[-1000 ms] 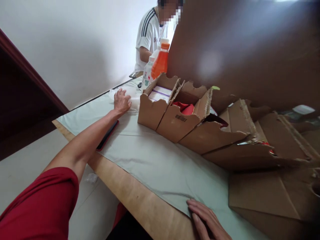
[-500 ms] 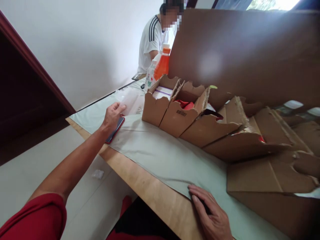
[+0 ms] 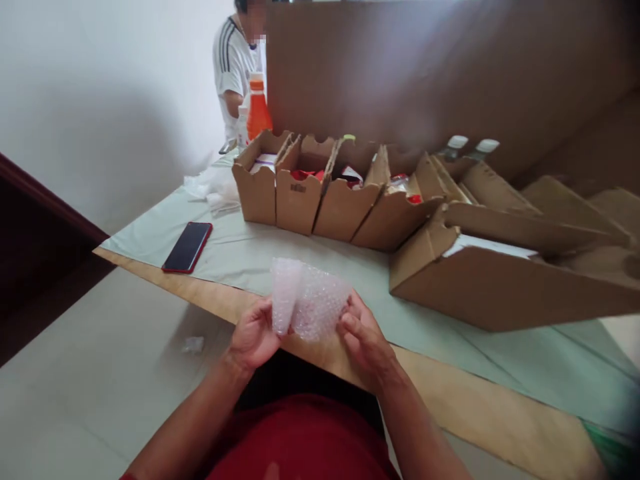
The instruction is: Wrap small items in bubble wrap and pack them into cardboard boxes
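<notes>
A small sheet of clear bubble wrap [image 3: 307, 305] is held up in front of me, just over the near table edge. My left hand [image 3: 255, 337] grips its left side, fingers closed. My right hand [image 3: 364, 337] grips its right side, fingers closed too. Beyond them lies the pale green cloth on the wooden table [image 3: 260, 267].
A red-cased phone [image 3: 187, 247] lies left on the cloth. A row of open cardboard boxes [image 3: 325, 193] runs across the table, a large one [image 3: 500, 287] at right. More bubble wrap [image 3: 213, 190] and an orange bottle [image 3: 258, 115] sit far left, near a seated person [image 3: 231, 67].
My left hand came back from the far pile near the phone, bringing the bubble wrap. My right hand lifted off the table edge and took the wrap's other side. My view swung right.
</notes>
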{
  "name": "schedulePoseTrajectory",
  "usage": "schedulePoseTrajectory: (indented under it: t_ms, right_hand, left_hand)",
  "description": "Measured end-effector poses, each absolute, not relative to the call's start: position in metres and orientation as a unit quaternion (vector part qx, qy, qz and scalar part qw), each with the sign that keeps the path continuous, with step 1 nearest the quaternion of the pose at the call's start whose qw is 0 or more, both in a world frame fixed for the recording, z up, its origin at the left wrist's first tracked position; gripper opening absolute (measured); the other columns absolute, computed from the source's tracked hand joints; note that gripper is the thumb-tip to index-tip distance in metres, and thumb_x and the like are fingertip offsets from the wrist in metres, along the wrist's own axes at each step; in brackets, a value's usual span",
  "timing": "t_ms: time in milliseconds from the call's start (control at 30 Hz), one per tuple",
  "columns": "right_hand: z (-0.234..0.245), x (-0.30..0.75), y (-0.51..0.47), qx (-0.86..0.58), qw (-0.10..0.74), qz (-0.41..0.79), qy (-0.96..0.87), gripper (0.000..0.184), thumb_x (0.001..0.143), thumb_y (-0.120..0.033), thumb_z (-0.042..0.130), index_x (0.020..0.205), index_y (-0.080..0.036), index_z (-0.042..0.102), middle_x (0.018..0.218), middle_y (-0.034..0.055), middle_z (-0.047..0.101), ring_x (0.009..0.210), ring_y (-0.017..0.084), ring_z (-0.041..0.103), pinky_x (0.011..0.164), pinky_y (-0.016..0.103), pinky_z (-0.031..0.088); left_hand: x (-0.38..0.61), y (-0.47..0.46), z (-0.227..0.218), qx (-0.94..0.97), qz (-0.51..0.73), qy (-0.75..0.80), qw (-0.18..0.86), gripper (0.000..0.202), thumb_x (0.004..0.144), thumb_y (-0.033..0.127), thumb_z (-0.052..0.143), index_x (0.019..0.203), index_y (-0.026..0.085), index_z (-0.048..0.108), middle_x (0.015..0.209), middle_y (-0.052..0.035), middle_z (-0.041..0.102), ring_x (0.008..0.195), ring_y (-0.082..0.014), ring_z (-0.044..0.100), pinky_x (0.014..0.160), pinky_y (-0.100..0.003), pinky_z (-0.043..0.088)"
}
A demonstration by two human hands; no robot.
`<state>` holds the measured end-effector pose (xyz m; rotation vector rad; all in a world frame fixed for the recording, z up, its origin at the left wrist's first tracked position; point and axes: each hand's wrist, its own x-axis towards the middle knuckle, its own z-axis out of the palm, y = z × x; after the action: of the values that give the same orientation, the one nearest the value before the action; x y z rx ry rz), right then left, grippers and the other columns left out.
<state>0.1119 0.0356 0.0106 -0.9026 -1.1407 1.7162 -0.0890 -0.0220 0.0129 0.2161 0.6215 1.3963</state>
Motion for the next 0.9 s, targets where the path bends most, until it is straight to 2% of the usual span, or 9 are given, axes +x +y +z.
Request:
schedulePoseTrajectory:
  t_ms: [100, 200, 300, 400, 533, 633, 700, 800, 900]
  right_hand:
    - [0.020, 0.128, 0.024, -0.411, 0.456, 0.671, -0.416, 0.060, 0.060, -0.058, 0.094, 0.104, -0.023, 0.075, 0.103, 0.0075, 0.079, 0.088, 0.023, 0.074, 0.083, 0.037, 0.061]
    - [0.029, 0.154, 0.021, -0.456, 0.475, 0.616, -0.432, 0.046, 0.061, -0.056, 0.093, 0.088, -0.021, 0.077, 0.081, 0.0037, 0.077, 0.067, 0.017, 0.067, 0.065, 0.029, 0.057]
    - [0.037, 0.175, 0.026, -0.470, 0.475, 0.555, -0.495, 0.039, 0.066, -0.053, 0.090, 0.085, -0.021, 0.079, 0.081, 0.0037, 0.078, 0.067, 0.015, 0.067, 0.062, 0.027, 0.056]
    - [0.051, 0.185, 0.031, -0.457, 0.439, 0.509, -0.583, 0.030, 0.075, -0.048, 0.084, 0.086, -0.020, 0.080, 0.084, 0.0049, 0.079, 0.071, 0.017, 0.070, 0.064, 0.027, 0.057]
    - [0.076, 0.186, 0.032, -0.401, 0.360, 0.472, -0.698, 0.020, 0.086, -0.040, 0.074, 0.092, -0.022, 0.082, 0.084, 0.0029, 0.080, 0.073, 0.018, 0.073, 0.065, 0.028, 0.059]
    - [0.089, 0.192, 0.029, -0.381, 0.349, 0.417, -0.748, 0.015, 0.090, -0.036, 0.072, 0.089, -0.025, 0.083, 0.080, 0.0004, 0.079, 0.070, 0.017, 0.072, 0.066, 0.027, 0.059]
    - [0.092, 0.204, 0.026, -0.411, 0.381, 0.371, -0.741, 0.013, 0.088, -0.036, 0.075, 0.085, -0.027, 0.083, 0.078, 0.0002, 0.078, 0.068, 0.017, 0.072, 0.065, 0.028, 0.059]
    - [0.089, 0.233, 0.019, -0.517, 0.471, 0.323, -0.637, 0.010, 0.081, -0.040, 0.082, 0.080, -0.029, 0.083, 0.076, 0.0010, 0.078, 0.065, 0.019, 0.071, 0.059, 0.030, 0.058]
    - [0.077, 0.264, 0.013, -0.605, 0.565, 0.297, -0.476, 0.011, 0.072, -0.039, 0.088, 0.078, -0.032, 0.082, 0.074, 0.0011, 0.077, 0.062, 0.019, 0.068, 0.054, 0.032, 0.056]
  left_hand:
    - [-0.074, -0.028, 0.004, 0.116, 0.626, 0.318, 0.702, 0.015, 0.080, 0.026, 0.075, 0.092, 0.016, 0.077, 0.094, -0.0051, 0.079, 0.084, -0.0187, 0.073, 0.082, -0.030, 0.058]
    - [-0.079, -0.030, 0.003, 0.191, 0.666, 0.413, 0.591, 0.031, 0.083, 0.035, 0.076, 0.110, 0.020, 0.074, 0.114, -0.0079, 0.077, 0.108, -0.0221, 0.071, 0.093, -0.032, 0.055]
    - [-0.087, -0.030, 0.014, 0.333, 0.661, 0.503, 0.447, 0.039, 0.087, 0.038, 0.073, 0.124, 0.024, 0.069, 0.134, -0.0085, 0.070, 0.131, -0.0265, 0.061, 0.111, -0.040, 0.047]
    - [-0.081, -0.022, 0.042, 0.545, 0.565, 0.506, 0.357, 0.047, 0.088, 0.031, 0.073, 0.134, 0.028, 0.065, 0.149, -0.0088, 0.061, 0.147, -0.0307, 0.048, 0.124, -0.048, 0.033]
    - [-0.052, 0.005, 0.081, 0.736, 0.441, 0.395, 0.330, 0.077, 0.079, 0.030, 0.082, 0.150, 0.032, 0.053, 0.159, -0.0095, 0.052, 0.157, -0.0348, 0.034, 0.129, -0.054, 0.025]
    - [-0.033, 0.035, 0.084, 0.780, 0.337, 0.327, 0.413, 0.066, 0.076, 0.041, 0.086, 0.137, 0.028, 0.064, 0.140, -0.0099, 0.067, 0.135, -0.0350, 0.057, 0.117, -0.051, 0.041]
    - [-0.029, 0.052, 0.072, 0.775, 0.258, 0.329, 0.475, 0.038, 0.081, 0.044, 0.080, 0.112, 0.023, 0.074, 0.108, -0.0064, 0.076, 0.101, -0.0270, 0.069, 0.091, -0.038, 0.054]
    - [-0.038, 0.066, 0.049, 0.757, 0.158, 0.385, 0.505, 0.020, 0.088, 0.037, 0.067, 0.079, 0.019, 0.068, 0.072, 0.0000, 0.064, 0.066, -0.0157, 0.058, 0.059, -0.026, 0.042]
    - [-0.062, 0.068, 0.038, 0.746, 0.128, 0.440, 0.484, 0.017, 0.083, 0.029, 0.065, 0.069, 0.019, 0.063, 0.062, 0.0026, 0.055, 0.058, -0.0127, 0.048, 0.053, -0.024, 0.034]
